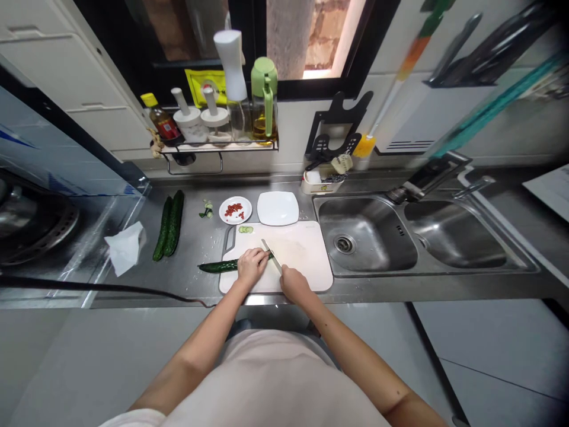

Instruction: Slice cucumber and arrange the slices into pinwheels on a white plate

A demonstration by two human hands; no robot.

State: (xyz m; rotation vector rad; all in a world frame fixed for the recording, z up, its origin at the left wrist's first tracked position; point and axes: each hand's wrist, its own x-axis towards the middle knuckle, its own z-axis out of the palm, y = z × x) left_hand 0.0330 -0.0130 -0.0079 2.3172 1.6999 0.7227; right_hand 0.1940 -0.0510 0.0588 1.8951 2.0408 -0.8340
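Note:
A dark green cucumber (219, 267) lies across the left part of a white cutting board (311, 255), its left end sticking out past the board's edge. My left hand (252, 264) is closed over the cucumber near its right end. In my right hand (294, 283) is the handle of a knife (272, 255), whose blade slants up and left, right at the cucumber's end beside my left fingers. A few pale cucumber slices (245, 229) rest at the board's upper left.
Behind the board stand a plate of chopped red pieces (222, 212) and a white square plate (278, 209). Two whole cucumbers (169, 225) and a white tissue (125, 248) lie to the left. A double sink (368, 237) is at the right; a condiment rack (222, 146) hangs above.

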